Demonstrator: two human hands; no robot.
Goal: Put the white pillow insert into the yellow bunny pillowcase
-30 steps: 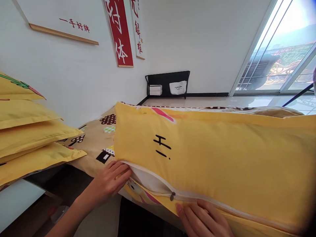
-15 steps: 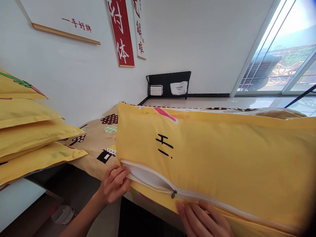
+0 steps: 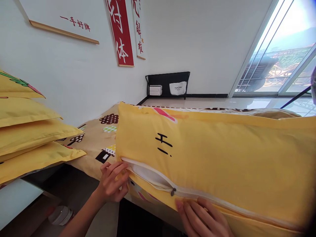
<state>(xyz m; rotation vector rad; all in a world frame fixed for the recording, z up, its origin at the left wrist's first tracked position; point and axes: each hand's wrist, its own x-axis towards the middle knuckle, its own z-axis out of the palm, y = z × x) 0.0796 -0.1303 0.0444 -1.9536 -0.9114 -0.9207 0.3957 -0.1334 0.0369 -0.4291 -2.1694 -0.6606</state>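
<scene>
A big yellow pillow [image 3: 209, 158] in a zip cover lies across a patterned bed sheet [image 3: 98, 138]. Its zip is part open at the left, showing the white inner pillow [image 3: 148, 176], and the grey zip pull [image 3: 173, 191] sits near the middle of the seam. My left hand [image 3: 112, 182] pinches the cover's left corner by the open end, fingers curled on the fabric. Just right of the zip pull, my right hand [image 3: 201, 219] grips the lower edge of the cover below the closed zip.
A stack of yellow pillows [image 3: 32, 138] lies at the left. White wall with red and white banners [image 3: 120, 33] stands behind. A black rack [image 3: 168, 84] with a white box and bag stands on the floor by the far wall. A large window [image 3: 281, 59] is at the right.
My left hand has drawn back along the open end to the cover's corner and curled onto it. The pillow has shifted slightly; the zip pull stays about where it was.
</scene>
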